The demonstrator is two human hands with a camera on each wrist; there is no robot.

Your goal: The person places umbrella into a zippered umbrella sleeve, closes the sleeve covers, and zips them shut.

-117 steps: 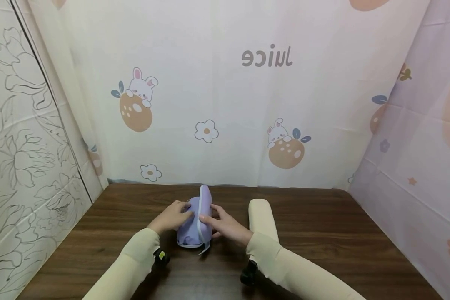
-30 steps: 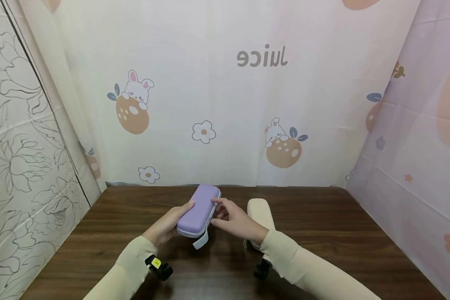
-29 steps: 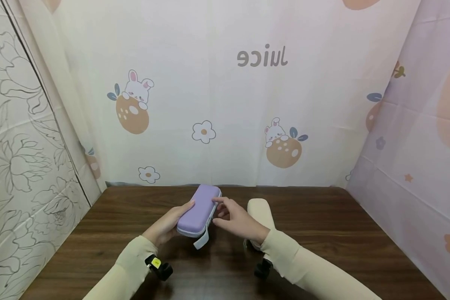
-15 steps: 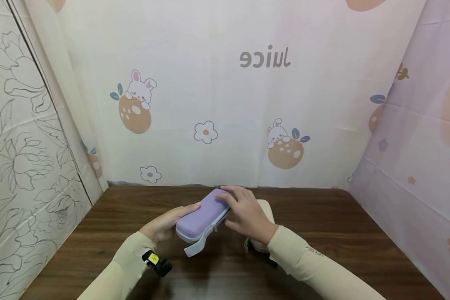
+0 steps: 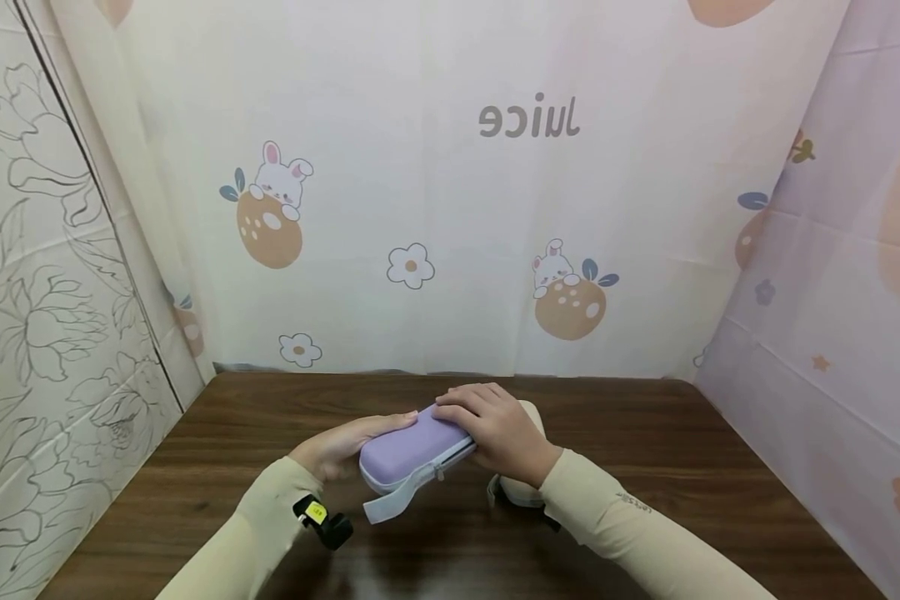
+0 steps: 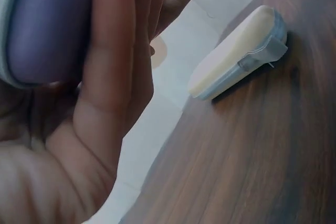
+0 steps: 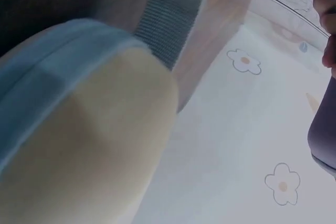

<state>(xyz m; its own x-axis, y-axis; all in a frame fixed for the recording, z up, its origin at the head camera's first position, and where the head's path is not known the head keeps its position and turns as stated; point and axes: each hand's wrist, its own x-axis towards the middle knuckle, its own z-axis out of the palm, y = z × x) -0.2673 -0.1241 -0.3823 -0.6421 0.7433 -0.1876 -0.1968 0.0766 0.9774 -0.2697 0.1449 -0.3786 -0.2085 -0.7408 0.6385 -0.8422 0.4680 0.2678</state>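
A purple zippered pencil case [image 5: 408,450] with a pale zipper band and a pale strap loop [image 5: 390,502] is held up above the table in the head view. My left hand [image 5: 345,442] grips its left side, thumb on top and fingers underneath, as the left wrist view shows with the purple case [image 6: 50,24] against the palm [image 6: 58,166]. Over the far right end lies my right hand [image 5: 498,429], its fingers bent across the lid. A dark gap shows in the zipper near that hand. The zipper pull [image 5: 440,473] hangs at the near side.
A second, cream pencil case [image 5: 528,492] lies on the brown wooden table [image 5: 630,433], partly behind my right hand and wrist. In the left wrist view the cream case [image 6: 236,51] shows its grey strap. Patterned curtains [image 5: 412,167] stand behind and at both sides.
Earliest, the pencil case's lid stood raised between both hands; afterwards it lay closed. Since then the case has turned clockwise, and my right hand has moved from its side onto the far end.
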